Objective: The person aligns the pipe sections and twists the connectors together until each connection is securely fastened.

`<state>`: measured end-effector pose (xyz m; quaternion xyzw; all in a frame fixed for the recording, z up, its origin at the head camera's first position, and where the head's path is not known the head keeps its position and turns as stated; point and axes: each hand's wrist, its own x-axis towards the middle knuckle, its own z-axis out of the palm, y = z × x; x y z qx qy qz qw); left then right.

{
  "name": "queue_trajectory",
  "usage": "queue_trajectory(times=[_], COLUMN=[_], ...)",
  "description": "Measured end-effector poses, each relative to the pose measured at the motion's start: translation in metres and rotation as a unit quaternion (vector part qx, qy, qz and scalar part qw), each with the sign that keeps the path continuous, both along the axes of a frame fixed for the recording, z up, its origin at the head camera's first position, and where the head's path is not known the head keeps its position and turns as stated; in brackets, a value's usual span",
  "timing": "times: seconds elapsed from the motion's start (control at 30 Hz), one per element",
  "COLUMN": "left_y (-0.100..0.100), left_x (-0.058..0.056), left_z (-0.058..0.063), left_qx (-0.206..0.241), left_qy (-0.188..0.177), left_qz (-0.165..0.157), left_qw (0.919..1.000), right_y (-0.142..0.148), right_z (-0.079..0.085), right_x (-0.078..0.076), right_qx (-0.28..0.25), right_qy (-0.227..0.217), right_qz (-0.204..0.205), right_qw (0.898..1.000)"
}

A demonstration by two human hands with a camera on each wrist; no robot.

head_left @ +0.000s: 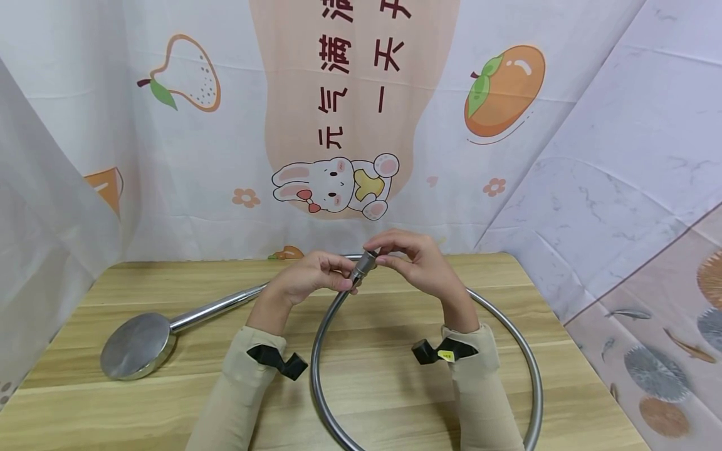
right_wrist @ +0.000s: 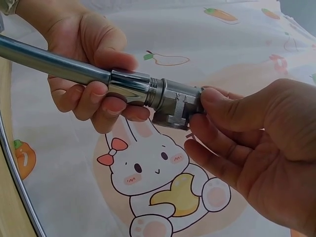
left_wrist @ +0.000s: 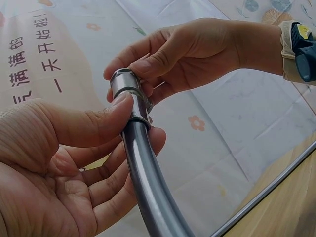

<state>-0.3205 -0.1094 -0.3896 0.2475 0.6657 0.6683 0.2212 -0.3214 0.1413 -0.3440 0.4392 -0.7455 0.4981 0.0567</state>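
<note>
A grey shower hose loops over the table, one end raised between the two hands. My left hand holds that end, thumb and fingers pinching the shiny cone-shaped hose nut. A squat metal pipe fitting with a side outlet sits in line with the nut, and a short stretch of thread shows between them. With thumb and fingertips, my right hand grips the fitting's far end. In the left wrist view, the left thumb lies along the metal near the nut.
On the left of the wooden table lies a round chrome shower head, its handle pointing toward the left wrist. A printed cloth hangs behind the table's back edge. Black wrist straps are around both sleeves.
</note>
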Motion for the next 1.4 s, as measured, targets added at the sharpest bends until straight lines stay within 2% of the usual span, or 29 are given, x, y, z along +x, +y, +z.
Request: queue_trajectory(times=[0.27, 0.57, 0.93, 1.4], left_y=[0.0004, 0.0011, 0.0032, 0.0029], left_x=[-0.0005, -0.0005, 0.0001, 0.0001], left_z=[-0.0019, -0.0019, -0.0016, -0.0009], left_qx=[0.002, -0.005, -0.013, 0.02], left_qy=[0.008, 0.005, 0.001, -0.021], left_qz=[-0.007, -0.006, 0.002, -0.01], left_qw=[0.9999, 1.0, 0.9999, 0.9995], right_y=[-0.0017, -0.0013, -0.0026, -0.0015], right_z=[0.0, 0.0006, -0.0008, -0.0014], right_x=[0.0013, 0.0019, 0.001, -0.0001], right_qx=[0.0, -0.001, 0.009, 0.006], right_qy=[0.0, 0.004, -0.004, -0.006], right_qz=[-0.015, -0.011, -0.037, -0.038], right_qw=[1.0, 1.0, 0.999, 0.999])
